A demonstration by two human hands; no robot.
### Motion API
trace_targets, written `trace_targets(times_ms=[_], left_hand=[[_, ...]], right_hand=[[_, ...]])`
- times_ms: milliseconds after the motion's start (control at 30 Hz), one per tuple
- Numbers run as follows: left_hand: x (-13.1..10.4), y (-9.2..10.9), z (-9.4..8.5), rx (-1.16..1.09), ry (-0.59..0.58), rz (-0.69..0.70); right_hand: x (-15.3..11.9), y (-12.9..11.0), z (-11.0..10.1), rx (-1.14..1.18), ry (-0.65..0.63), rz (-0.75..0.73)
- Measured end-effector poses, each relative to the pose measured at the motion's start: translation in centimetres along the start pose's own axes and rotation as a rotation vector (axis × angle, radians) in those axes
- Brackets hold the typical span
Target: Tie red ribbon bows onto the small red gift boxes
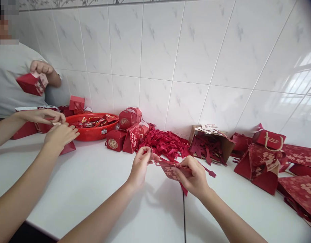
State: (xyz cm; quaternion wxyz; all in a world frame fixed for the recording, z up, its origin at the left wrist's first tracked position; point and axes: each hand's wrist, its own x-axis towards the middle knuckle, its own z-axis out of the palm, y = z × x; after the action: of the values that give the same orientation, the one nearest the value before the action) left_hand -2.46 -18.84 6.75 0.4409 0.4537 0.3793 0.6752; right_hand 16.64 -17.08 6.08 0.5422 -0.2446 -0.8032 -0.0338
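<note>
My right hand point(194, 175) grips a folded red gift box point(172, 170) with gold lettering, thumb on its near face, above the white table. To its left, my left hand point(140, 167) is closed in a pinch on a thin red ribbon point(156, 158) at the box's end. A red ribbon end point(183, 189) hangs below the box. Just behind both hands lies a heap of red ribbons point(162, 142). A dark red strip with a flower-shaped tip point(211, 173) sticks out past my right hand.
A co-worker's hands point(57, 133) handle a red box at left; another person point(21, 77) holds one further back. A red basin point(94, 131) holds wrapped items. Finished-looking boxes point(116, 139), a cardboard carton point(225, 148) and red gift bags point(263, 162) line the tiled wall.
</note>
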Motion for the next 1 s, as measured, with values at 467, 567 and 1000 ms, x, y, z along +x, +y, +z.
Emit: trace_targets(times_ms=[467,567,1000], left_hand=[[-0.5,-0.3,0.0,0.382,-0.209,0.194],[-0.7,-0.7,0.0,0.583,-0.232,0.339],[-1.0,0.2,-0.3,0.846,-0.479,0.384]], right_hand=[[0.0,-0.3,0.2,-0.267,-0.120,-0.183],[0.0,-0.5,0.4,-0.256,-0.142,-0.222],[-0.2,-0.4,0.6,-0.202,-0.177,-0.227]])
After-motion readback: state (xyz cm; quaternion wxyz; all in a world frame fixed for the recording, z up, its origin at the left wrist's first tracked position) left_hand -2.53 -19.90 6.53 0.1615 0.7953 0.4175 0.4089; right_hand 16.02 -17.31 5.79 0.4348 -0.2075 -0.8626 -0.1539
